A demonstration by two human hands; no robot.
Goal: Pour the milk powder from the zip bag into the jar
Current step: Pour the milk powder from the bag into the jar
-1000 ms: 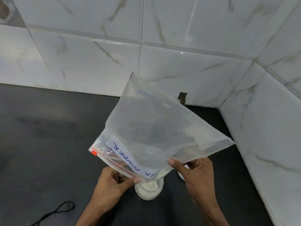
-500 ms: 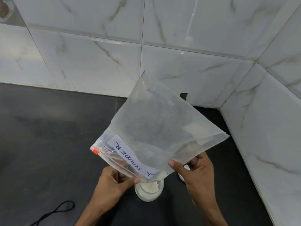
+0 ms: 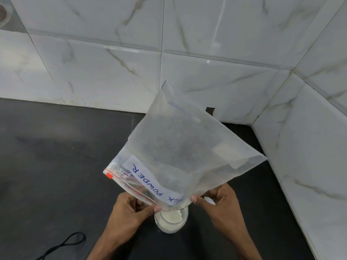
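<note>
A clear zip bag [image 3: 180, 152] with a white label reading MILK POWDER is held upside down, its zip mouth pointing down over a small glass jar [image 3: 171, 221]. The jar stands on the black counter and holds white powder. My left hand [image 3: 129, 212] pinches the zip edge at the bag's lower left corner. My right hand [image 3: 219, 199] pinches the bag's lower right edge, thumb on the front. A little powder clings inside the bag near its right corner. The jar's rim is partly hidden by the bag.
The black counter [image 3: 56, 166] runs into a corner of white marble-look wall tiles [image 3: 309, 147] at the back and right. A black cord loop [image 3: 67, 243] lies at the lower left. A small white object shows behind my right hand.
The bag has tipped a little steeper and shifted slightly right; its top corner sits more to the right. Both hands keep their grip over the jar.
</note>
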